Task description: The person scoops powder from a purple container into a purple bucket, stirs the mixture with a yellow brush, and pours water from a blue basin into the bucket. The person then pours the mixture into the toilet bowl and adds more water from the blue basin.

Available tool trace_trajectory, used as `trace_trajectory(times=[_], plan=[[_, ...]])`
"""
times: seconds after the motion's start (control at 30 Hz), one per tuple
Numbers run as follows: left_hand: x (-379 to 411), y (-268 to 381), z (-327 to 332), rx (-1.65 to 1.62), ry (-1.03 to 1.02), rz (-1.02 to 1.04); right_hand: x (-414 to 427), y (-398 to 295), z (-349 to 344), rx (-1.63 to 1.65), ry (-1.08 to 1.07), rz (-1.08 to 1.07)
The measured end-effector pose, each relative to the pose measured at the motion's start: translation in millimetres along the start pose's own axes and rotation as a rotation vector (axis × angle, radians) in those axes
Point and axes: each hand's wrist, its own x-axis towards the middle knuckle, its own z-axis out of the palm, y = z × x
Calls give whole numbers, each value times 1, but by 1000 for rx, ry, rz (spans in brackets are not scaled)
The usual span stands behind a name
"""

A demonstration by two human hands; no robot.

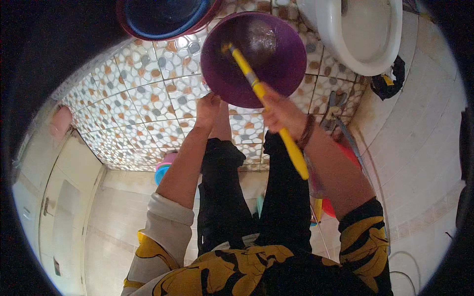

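Note:
My right hand (pixel 283 114) grips a long yellow-handled tool (pixel 242 61), probably a brush, with a grey band partway along it. Its small far end, blurred, reaches over the inside of a round purple plastic basin (pixel 285 76). Whether that end touches the basin wall I cannot tell. The lower end of the handle points back past my right wrist. At the basin's near left rim is my left hand (pixel 208 111), its fingers curled on the edge. A wet shine shows on the basin's inner surface.
Beyond the purple basin, a blue basin (pixel 177 31) sits inside a dark red one. A white ceramic toilet bowl (pixel 364 63) stands at upper right, beside a black plastic bag (pixel 387 83). A grey hose (pixel 350 137) runs along the right wall. Pebble-patterned tiles (pixel 144 92) cover the floor.

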Motion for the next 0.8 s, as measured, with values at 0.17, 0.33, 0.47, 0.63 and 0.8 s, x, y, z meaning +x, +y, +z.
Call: trace_trajectory(times=[0.17, 0.33, 0.47, 0.63, 0.8], plan=[[16, -8, 2, 166, -19, -2, 51, 42, -90, -1188, 351, 28], [15, 1, -15, 125, 35, -100, 72, -5, -125, -1770, 508, 17], [25, 31, -7, 257, 72, -85, 159, 7, -195, -973, 40, -512], [13, 18, -22, 80, 108, -142, 150, 62, 40, -1213, 624, -254], [28, 11, -12, 270, 21, -143, 122, 70, -94, -838, 518, -138]])
